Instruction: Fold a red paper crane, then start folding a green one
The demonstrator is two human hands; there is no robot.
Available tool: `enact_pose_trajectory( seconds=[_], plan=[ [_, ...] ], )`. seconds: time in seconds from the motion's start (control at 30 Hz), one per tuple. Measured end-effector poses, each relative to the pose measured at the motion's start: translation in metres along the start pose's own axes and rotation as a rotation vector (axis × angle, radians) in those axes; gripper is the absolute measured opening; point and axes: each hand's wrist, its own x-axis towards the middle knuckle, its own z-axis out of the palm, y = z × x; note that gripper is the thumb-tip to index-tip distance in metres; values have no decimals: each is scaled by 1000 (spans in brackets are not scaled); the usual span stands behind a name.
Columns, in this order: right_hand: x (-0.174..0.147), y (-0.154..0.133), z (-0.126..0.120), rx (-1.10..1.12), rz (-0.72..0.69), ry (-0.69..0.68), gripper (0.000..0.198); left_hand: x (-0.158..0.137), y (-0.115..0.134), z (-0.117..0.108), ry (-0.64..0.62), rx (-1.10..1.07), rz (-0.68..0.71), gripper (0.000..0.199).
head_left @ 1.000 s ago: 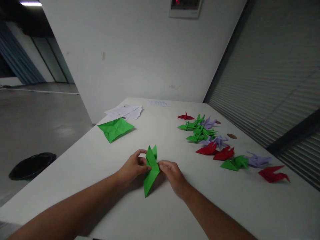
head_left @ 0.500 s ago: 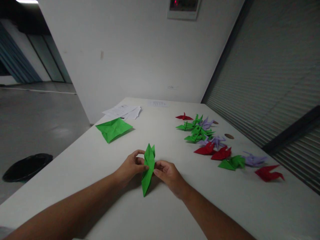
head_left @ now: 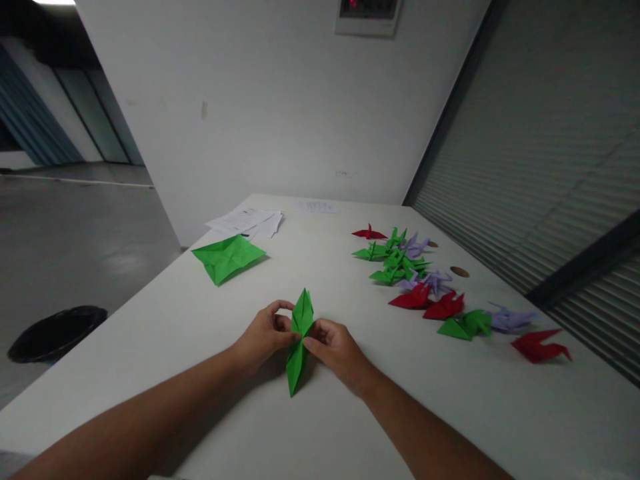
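A folded green origami paper, long and pointed at both ends, is held over the near middle of the white table. My left hand pinches its left edge between thumb and fingers. From the other side, my right hand grips its right edge, with the thumb on the front near the middle. Both thumbs nearly meet at the narrow waist of the piece. The fingertips behind the paper are partly hidden.
On the right of the white table lie several origami cranes in green, red and lilac. A creased green sheet lies at left, in front of printed papers. A black bin stands on the floor at left.
My right thumb has moved left onto the front of the green paper. The upper part has turned slightly right, and the piece now looks pinched in at its middle.
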Motion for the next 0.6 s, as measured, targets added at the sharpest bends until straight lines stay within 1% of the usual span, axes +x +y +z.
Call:
enact_pose_trajectory(
  seconds=[0.27, 0.5, 0.6],
  plan=[
    [0, 1, 2, -33, 23, 38, 38, -1, 1, 2, -20, 37, -12, 57],
    [2, 3, 0, -61, 46, 82, 35, 0, -3, -1, -64, -50, -45, 64],
    [3, 5, 0, -79, 51, 99, 34, 0, -3, -1, -66, -31, -42, 63]
  ],
)
